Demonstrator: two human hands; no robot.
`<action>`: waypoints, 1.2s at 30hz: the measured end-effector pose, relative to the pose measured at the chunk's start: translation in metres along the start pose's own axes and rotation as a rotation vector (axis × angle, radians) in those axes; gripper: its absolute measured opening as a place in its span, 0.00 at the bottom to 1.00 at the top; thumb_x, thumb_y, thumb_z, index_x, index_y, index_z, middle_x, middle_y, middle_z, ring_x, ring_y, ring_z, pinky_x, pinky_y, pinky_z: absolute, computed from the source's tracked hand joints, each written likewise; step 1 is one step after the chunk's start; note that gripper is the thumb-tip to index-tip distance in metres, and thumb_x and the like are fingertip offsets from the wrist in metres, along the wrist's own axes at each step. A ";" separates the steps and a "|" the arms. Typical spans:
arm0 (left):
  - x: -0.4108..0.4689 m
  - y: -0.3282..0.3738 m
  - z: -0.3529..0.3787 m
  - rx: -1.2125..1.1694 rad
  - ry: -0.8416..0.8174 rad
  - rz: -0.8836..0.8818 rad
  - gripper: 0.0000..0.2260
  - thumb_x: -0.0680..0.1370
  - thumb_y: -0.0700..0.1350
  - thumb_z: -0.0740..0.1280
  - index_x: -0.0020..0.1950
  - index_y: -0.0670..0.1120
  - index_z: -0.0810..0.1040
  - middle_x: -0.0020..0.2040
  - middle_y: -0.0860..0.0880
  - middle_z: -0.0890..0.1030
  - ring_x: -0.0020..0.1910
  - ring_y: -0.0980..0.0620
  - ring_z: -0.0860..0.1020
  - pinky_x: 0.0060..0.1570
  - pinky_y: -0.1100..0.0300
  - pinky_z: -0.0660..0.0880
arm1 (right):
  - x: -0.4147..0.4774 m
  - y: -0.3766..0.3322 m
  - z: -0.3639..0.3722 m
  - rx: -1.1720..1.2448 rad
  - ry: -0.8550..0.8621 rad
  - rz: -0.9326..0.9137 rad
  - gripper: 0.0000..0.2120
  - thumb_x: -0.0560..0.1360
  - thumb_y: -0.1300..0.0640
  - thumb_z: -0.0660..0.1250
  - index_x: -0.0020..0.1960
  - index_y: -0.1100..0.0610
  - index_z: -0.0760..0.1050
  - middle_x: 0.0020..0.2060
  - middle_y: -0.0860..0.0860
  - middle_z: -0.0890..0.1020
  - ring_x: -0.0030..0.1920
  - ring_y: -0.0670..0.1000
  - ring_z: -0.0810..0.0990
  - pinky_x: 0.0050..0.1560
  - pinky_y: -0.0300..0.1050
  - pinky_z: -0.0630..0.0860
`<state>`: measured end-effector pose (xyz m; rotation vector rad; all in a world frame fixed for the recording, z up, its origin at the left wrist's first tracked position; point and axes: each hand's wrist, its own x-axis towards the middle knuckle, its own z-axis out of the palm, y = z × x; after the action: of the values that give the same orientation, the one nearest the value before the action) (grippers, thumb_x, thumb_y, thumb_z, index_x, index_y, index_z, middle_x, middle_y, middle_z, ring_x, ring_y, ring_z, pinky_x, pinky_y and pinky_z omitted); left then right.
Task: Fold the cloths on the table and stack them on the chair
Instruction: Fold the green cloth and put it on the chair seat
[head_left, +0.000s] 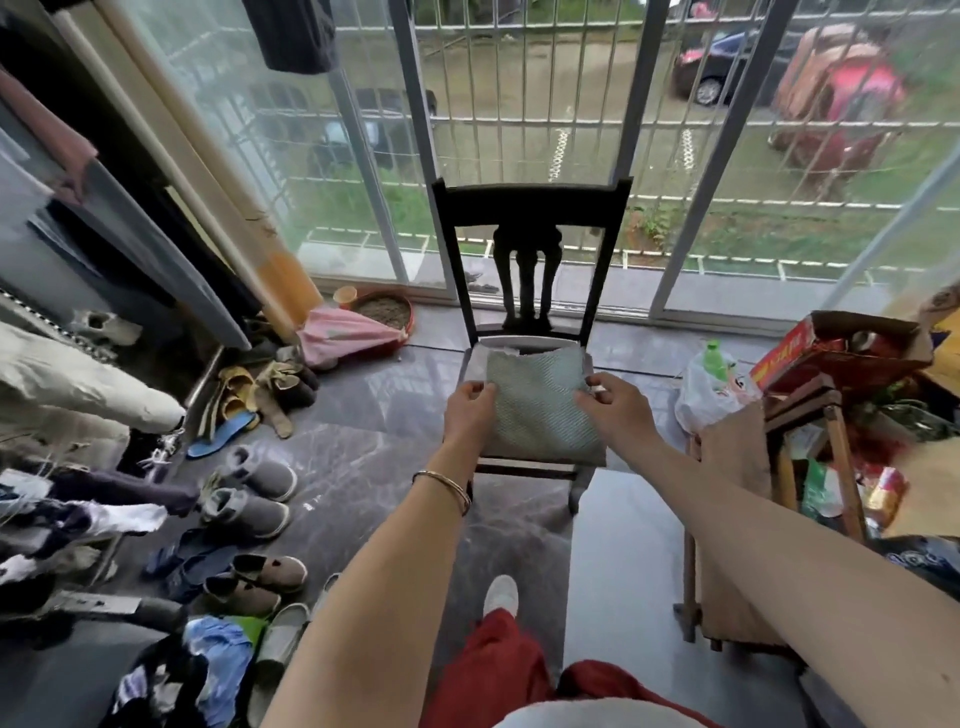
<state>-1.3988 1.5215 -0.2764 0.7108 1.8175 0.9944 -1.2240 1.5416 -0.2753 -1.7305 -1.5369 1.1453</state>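
A folded pale green cloth with a woven pattern (537, 402) lies on the seat of a dark wooden chair (530, 208) in front of the barred window. My left hand (467, 410) pinches the cloth's left edge. Its right edge is pinched by my right hand (613, 408). Both arms stretch forward over the floor. A strip of white fabric or seat padding (524, 343) shows behind the green cloth. At the lower left, a heap of unfolded cloths (182, 670) lies partly out of frame.
Several slippers and shoes (249, 499) cover the floor left of the chair. A wooden stool (810, 415), a white plastic bag (711, 389) and a cardboard box (852, 348) crowd the right. A pink cloth and a bowl (384, 312) sit by the window.
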 end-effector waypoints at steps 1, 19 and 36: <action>0.010 0.003 0.000 0.030 -0.006 0.000 0.10 0.78 0.47 0.61 0.53 0.43 0.76 0.45 0.47 0.77 0.44 0.49 0.74 0.46 0.55 0.73 | 0.009 -0.001 0.003 0.000 0.010 0.010 0.12 0.75 0.54 0.66 0.56 0.58 0.77 0.39 0.52 0.79 0.42 0.51 0.75 0.44 0.41 0.66; 0.141 0.027 0.004 0.146 -0.183 -0.031 0.06 0.79 0.47 0.60 0.49 0.45 0.73 0.42 0.49 0.75 0.36 0.55 0.71 0.34 0.63 0.67 | 0.108 -0.012 0.053 -0.034 0.109 0.156 0.11 0.76 0.54 0.64 0.56 0.57 0.76 0.44 0.51 0.79 0.46 0.51 0.75 0.47 0.43 0.68; 0.228 -0.026 0.080 0.250 -0.191 -0.072 0.14 0.80 0.48 0.59 0.60 0.42 0.74 0.57 0.43 0.79 0.52 0.46 0.77 0.51 0.55 0.72 | 0.204 0.075 0.067 0.040 0.071 0.282 0.03 0.76 0.53 0.64 0.46 0.53 0.73 0.42 0.51 0.79 0.44 0.53 0.75 0.45 0.46 0.69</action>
<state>-1.4222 1.7165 -0.4198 0.8549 1.8018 0.6354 -1.2481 1.7165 -0.4189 -1.9839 -1.2462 1.2252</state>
